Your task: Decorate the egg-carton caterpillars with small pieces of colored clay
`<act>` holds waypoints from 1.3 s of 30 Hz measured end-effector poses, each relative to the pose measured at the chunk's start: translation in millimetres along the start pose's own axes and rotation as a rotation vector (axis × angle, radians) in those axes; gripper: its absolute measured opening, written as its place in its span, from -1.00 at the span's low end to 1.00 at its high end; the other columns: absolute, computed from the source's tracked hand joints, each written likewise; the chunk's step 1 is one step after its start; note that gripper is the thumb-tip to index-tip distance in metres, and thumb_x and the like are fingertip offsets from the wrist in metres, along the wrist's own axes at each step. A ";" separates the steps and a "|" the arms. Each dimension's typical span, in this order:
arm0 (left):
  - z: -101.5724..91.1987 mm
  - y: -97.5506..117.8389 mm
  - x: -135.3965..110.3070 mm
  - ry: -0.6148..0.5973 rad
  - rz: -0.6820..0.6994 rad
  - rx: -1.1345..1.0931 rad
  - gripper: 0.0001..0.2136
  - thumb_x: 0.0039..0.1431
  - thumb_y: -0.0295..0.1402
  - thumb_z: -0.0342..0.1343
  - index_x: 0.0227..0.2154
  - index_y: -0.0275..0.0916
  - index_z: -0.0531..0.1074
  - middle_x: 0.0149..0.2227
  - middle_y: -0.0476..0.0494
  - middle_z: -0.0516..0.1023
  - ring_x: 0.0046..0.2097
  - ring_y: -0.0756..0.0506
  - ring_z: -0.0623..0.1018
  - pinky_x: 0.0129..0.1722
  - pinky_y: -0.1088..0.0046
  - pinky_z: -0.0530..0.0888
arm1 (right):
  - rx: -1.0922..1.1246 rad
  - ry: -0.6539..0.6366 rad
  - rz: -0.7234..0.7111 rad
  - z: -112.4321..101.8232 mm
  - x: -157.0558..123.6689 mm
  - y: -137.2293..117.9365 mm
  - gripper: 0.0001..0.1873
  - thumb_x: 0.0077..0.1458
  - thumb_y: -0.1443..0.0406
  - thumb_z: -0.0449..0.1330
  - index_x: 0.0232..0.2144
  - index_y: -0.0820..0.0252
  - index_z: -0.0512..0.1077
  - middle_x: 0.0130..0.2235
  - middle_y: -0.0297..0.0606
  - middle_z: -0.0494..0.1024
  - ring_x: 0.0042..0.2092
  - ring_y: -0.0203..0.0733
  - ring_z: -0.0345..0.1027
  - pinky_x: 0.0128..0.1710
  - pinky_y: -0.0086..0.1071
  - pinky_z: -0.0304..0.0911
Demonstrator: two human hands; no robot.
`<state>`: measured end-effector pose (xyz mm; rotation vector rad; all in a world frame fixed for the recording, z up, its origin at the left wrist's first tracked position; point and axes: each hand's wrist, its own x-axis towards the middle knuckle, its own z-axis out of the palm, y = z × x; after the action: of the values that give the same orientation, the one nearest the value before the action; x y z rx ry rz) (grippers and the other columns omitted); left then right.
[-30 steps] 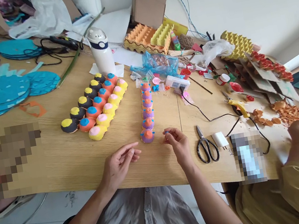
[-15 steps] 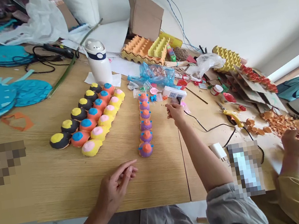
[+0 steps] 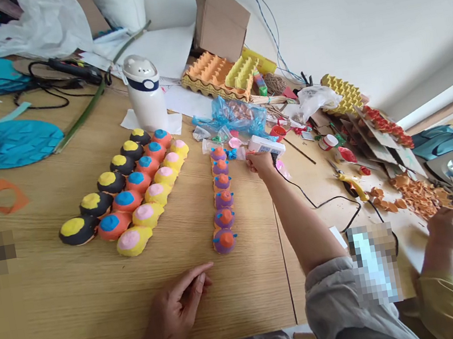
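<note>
My right hand (image 3: 261, 162) reaches far over the table beside a white power strip (image 3: 266, 145). Its fingers are bent together at small orange bits, and whatever they pinch is hidden. Left of it runs a strip of purple egg-carton cups (image 3: 226, 241) with orange tops and small blue pieces on the sides. My left hand (image 3: 178, 308) rests near this strip's close end, index finger stretched out, holding nothing. Further left lie three more painted strips: yellow with pink tops (image 3: 135, 241), orange with blue tops (image 3: 113, 226), and black with yellow tops (image 3: 79, 231).
A white lidded cup (image 3: 147, 99) stands behind the strips. Blue plastic bag (image 3: 239, 118), egg trays (image 3: 211, 79) and scraps fill the back. A black cord (image 3: 314, 201) crosses the right side near yellow-handled pliers (image 3: 353, 186). Another person's hands (image 3: 449, 228) hold an orange piece at right.
My right hand has moved slightly left and its fingers have closed down beside the power strip. My left hand keeps its pose near the purple strip. The view has shifted a little.
</note>
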<state>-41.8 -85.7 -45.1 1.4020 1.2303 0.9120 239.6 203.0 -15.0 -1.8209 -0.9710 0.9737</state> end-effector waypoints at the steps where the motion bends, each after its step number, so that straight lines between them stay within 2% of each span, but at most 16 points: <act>1: -0.1 -0.5 -0.1 -0.004 0.004 0.001 -0.76 0.39 -0.16 0.17 -0.03 0.05 0.71 -0.31 -0.03 0.75 -0.30 -0.09 0.73 -0.22 0.55 0.65 | -0.011 -0.005 0.042 1.6 -0.8 -0.8 -0.56 0.36 0.14 0.30 0.18 0.19 0.45 0.18 -0.07 0.54 0.11 0.01 0.52 0.08 0.00 0.53; 4: 0.7 0.4 0.1 0.007 0.037 0.005 -0.76 0.40 -0.18 0.16 -0.05 0.02 0.71 -0.32 -0.01 0.74 -0.31 -0.06 0.73 -0.24 0.59 0.64 | -0.028 -0.004 0.128 4.2 -4.9 -5.3 -0.56 0.36 0.14 0.30 0.18 0.19 0.45 0.19 -0.07 0.54 0.12 0.01 0.52 0.08 0.00 0.53; 7: 1.6 2.0 -0.1 0.035 0.073 0.006 -0.76 0.41 -0.21 0.14 -0.07 -0.03 0.71 -0.35 0.00 0.74 -0.34 -0.03 0.73 -0.27 0.62 0.64 | -0.003 0.025 0.100 1.6 -10.3 -13.4 -0.57 0.37 0.13 0.29 0.18 0.20 0.46 0.17 -0.08 0.54 0.09 -0.01 0.53 0.07 -0.02 0.54; 9: 1.7 1.8 -1.2 0.023 0.086 0.008 -0.76 0.42 -0.22 0.12 -0.05 -0.05 0.69 -0.33 0.01 0.74 -0.33 -0.02 0.73 -0.26 0.63 0.65 | 0.026 0.061 0.041 -3.6 -14.4 -19.9 -0.73 0.34 0.22 0.30 -0.01 0.28 0.54 -0.05 -0.14 0.62 -0.13 -0.14 0.56 -0.15 -0.24 0.56; 11: 1.6 0.6 -2.7 0.013 0.096 0.010 -0.76 0.44 -0.22 0.11 -0.04 -0.07 0.68 -0.31 0.01 0.74 -0.33 -0.02 0.73 -0.25 0.61 0.66 | 0.061 0.099 -0.028 -10.5 -19.4 -25.5 -0.91 0.27 0.36 0.29 -0.31 0.29 0.54 -0.39 -0.32 0.53 -0.43 -0.34 0.39 -0.47 -0.47 0.36; 12: 1.8 0.0 -3.2 0.024 0.098 0.008 -0.75 0.46 -0.21 0.10 -0.04 -0.09 0.67 -0.31 0.00 0.75 -0.33 -0.02 0.73 -0.25 0.60 0.67 | 0.082 0.116 -0.058 -14.3 -22.2 -27.2 -0.85 0.22 0.42 0.26 -0.42 0.26 0.49 -0.51 -0.42 0.42 -0.53 -0.40 0.25 -0.57 -0.51 0.21; 14: 3.2 -0.5 -2.5 0.079 0.109 0.025 -0.74 0.48 -0.21 0.08 0.00 -0.12 0.63 -0.26 -0.04 0.75 -0.31 -0.04 0.74 -0.25 0.56 0.69 | 0.133 0.139 -0.098 -21.2 -28.6 -27.6 -0.78 0.17 0.46 0.22 -0.51 0.20 0.41 -0.61 -0.53 0.26 -0.61 -0.45 0.09 -0.66 -0.53 0.04; 16: 6.6 1.8 1.6 0.165 0.167 0.113 -0.71 0.47 -0.21 0.12 0.13 -0.14 0.55 -0.11 -0.13 0.75 -0.17 -0.11 0.76 -0.17 0.46 0.72 | 0.190 0.141 -0.109 -26.4 -35.9 -23.1 -0.76 0.12 0.47 0.19 -0.55 0.16 0.35 -0.63 -0.56 0.22 -0.62 -0.46 0.05 -0.67 -0.54 0.00; 19: 16.9 12.2 15.8 0.288 0.392 0.375 -0.40 0.35 -0.19 0.28 0.39 -0.12 0.31 0.21 -0.32 0.58 0.19 -0.32 0.63 0.14 0.10 0.65 | 0.273 0.111 -0.086 -29.5 -49.0 -9.0 -0.75 0.06 0.45 0.18 -0.59 0.14 0.30 -0.64 -0.55 0.25 -0.63 -0.47 0.03 -0.68 -0.54 -0.03; 21: 26.3 22.5 29.0 0.239 0.528 0.505 -0.21 0.32 -0.23 0.30 0.51 -0.09 0.07 0.33 -0.37 0.47 0.33 -0.40 0.50 0.31 -0.08 0.51 | 0.325 0.091 -0.062 -29.3 -59.8 3.0 -0.77 0.04 0.42 0.19 -0.60 0.14 0.29 -0.63 -0.56 0.25 -0.64 -0.48 0.00 -0.69 -0.54 -0.04; 23: 35.2 31.8 42.5 0.177 0.577 0.590 -0.07 0.28 -0.29 0.33 0.55 -0.09 -0.10 0.38 -0.40 0.40 0.36 -0.45 0.45 0.39 -0.21 0.38 | 0.373 0.074 -0.044 -28.7 -72.1 15.3 -0.78 0.02 0.38 0.22 -0.59 0.13 0.27 -0.63 -0.57 0.23 -0.65 -0.49 -0.03 -0.69 -0.55 -0.04; 26: 44.4 36.9 58.1 0.202 0.527 0.628 0.12 0.09 -0.34 0.47 0.55 -0.17 -0.16 0.35 -0.49 0.39 0.30 -0.47 0.50 0.26 -0.06 0.54 | 0.442 0.063 -0.034 -28.7 -91.8 33.0 -0.72 0.02 0.30 0.28 -0.57 0.11 0.23 -0.60 -0.59 0.22 -0.64 -0.50 -0.04 -0.69 -0.57 -0.04; 28: 47.7 33.5 63.5 0.209 0.478 0.648 0.15 0.03 -0.35 0.50 0.54 -0.19 -0.16 0.33 -0.50 0.40 0.28 -0.48 0.50 0.23 -0.03 0.57 | 0.483 0.062 -0.032 -29.0 -104.1 43.1 -0.68 0.03 0.24 0.31 -0.56 0.10 0.21 -0.59 -0.59 0.20 -0.63 -0.50 -0.02 -0.68 -0.58 -0.04; 34: 52.6 17.6 65.9 0.211 0.420 0.564 0.03 0.16 -0.46 0.31 0.55 -0.12 -0.22 0.26 -0.44 0.41 0.22 -0.41 0.54 0.14 -0.01 0.63 | 0.579 0.062 -0.037 -27.9 -128.9 56.9 -0.66 0.00 0.16 0.34 -0.53 0.09 0.23 -0.56 -0.59 0.20 -0.61 -0.50 0.00 -0.68 -0.59 -0.02; 39: 38.5 13.0 67.5 0.284 0.458 0.571 -0.03 0.16 -0.48 0.23 0.55 -0.21 -0.17 0.34 -0.52 0.30 0.29 -0.43 0.48 0.22 -0.06 0.57 | 0.651 0.008 -0.061 -24.3 -139.9 58.3 -0.66 -0.07 0.16 0.38 -0.52 0.10 0.27 -0.55 -0.59 0.21 -0.59 -0.50 0.02 -0.66 -0.59 0.01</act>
<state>10.8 -27.1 -45.2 2.1239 1.4851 1.1520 219.1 51.3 -25.6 -1.2404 -0.5981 1.0849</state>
